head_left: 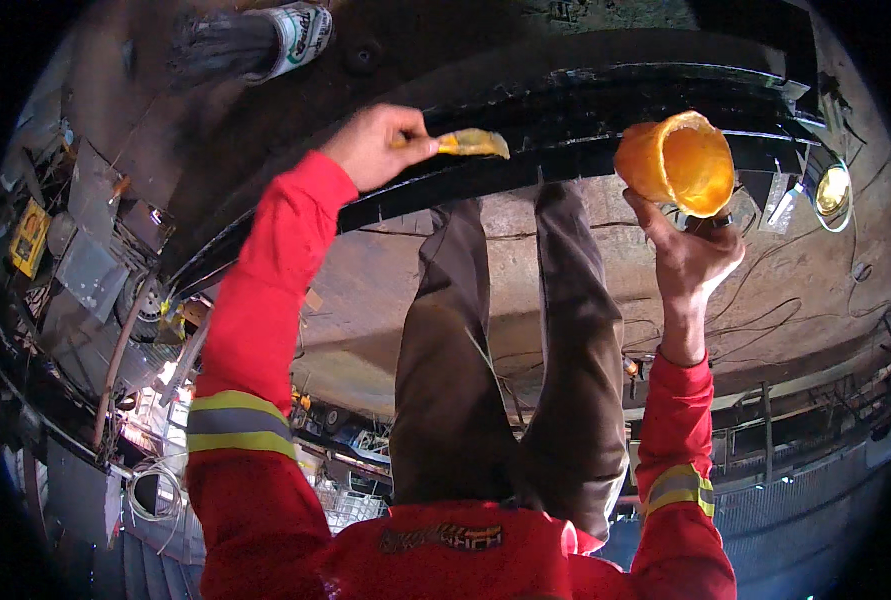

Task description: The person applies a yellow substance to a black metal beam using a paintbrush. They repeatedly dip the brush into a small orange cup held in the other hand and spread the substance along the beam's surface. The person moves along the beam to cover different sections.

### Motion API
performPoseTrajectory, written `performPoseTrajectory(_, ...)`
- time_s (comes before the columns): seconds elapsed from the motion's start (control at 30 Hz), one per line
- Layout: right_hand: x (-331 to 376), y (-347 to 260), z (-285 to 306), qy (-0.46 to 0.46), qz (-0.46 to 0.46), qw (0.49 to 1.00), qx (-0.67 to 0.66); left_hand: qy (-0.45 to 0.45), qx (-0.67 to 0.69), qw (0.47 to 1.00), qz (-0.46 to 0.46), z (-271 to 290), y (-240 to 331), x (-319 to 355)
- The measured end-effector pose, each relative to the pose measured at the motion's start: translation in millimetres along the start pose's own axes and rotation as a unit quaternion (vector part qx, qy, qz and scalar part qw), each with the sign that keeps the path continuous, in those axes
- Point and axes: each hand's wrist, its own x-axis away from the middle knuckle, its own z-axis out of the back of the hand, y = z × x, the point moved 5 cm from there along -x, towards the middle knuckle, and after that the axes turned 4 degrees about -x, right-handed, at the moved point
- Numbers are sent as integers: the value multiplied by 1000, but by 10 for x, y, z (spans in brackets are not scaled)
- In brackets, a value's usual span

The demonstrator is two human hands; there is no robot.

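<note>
My left hand [383,148] grips a paintbrush [473,143] with a yellow handle, its smeared tip pointing right. The brush is held over a long dark metal beam [565,150] that runs across in front of me; I cannot tell whether it touches. On the right, an orange-yellow pot [677,163], coated with paint-like residue, is tilted so that its mouth faces me. My right hand [695,245] supports it from below, with fingers partly hidden behind it. Brush and pot are well apart.
A white printed bucket [290,40] lies on its side at the far left, beside dark material. Metal scraps and a yellow box [30,238] crowd the left. A lit round lamp [831,190] hangs at the right. Cables [755,310] trail over the floor.
</note>
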Motion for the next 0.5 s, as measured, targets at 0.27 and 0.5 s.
performPoseTrajectory(0.27, 5, 11, 35, -3, -39, 998, -40, 63, -8, 986, 154, -371, -483, 581)
performPoseTrajectory(0.5, 0, 48, 26, -14, -35, 997, -65, 64, -259, 963, -23, 83, 254, -62)
